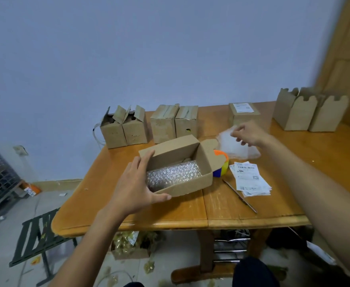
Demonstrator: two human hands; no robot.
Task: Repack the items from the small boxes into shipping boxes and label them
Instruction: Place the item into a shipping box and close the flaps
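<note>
An open brown shipping box (192, 183) lies in the middle of the wooden table (170, 216), with a bubble-wrapped item (173, 175) inside it. My left hand (137, 183) grips the box's left end, thumb along the front wall. My right hand (249, 133) reaches over a stack of bubble-wrap sheets (237, 149) behind the box, fingertips pinching the top sheet, which looks lifted and blurred. A multicoloured cube (221, 167) sits just right of the box, partly hidden by the box flap. A pile of shipping labels (249, 179) lies further right.
Several small cardboard boxes (149, 126) stand along the table's back edge. A labelled box (243, 114) and several upright empty boxes (308, 112) are at the back right. A thin knife (239, 195) lies near the labels. A green stool (39, 237) stands at the left.
</note>
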